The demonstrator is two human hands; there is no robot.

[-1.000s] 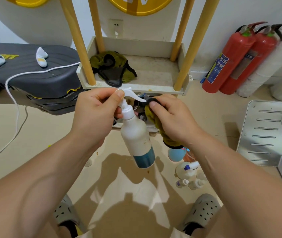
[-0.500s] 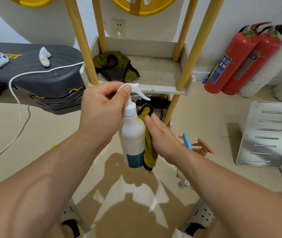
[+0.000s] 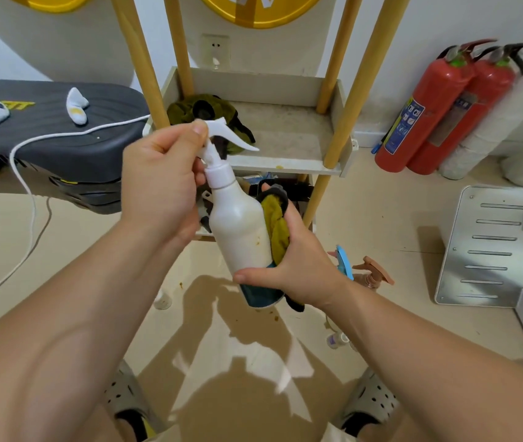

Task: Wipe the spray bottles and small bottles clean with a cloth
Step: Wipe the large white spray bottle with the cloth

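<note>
Bottle [image 3: 238,224] is tilted between both hands, above floor [image 3: 381,224]. Left hand [image 3: 161,183] pinches its trigger head [image 3: 222,132], fingers curled. Right hand [image 3: 295,266] grips its lower body, thumb across front, pressing cloth [image 3: 274,228] against its right side. Teal base band, writing unreadable. 2 extinguishers [image 3: 429,106] at right: blue label, text too small.

A crumpled olive cloth [image 3: 187,108] lies on the shelf [image 3: 285,132]; a small bottle [image 3: 336,339] stands on the floor [image 3: 381,224].

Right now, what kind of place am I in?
Likely a storage or utility corner, perhaps in a workplace: two fire extinguishers stand by, a dusty shelf holds a rag, and spray bottles sit on the floor.
</note>
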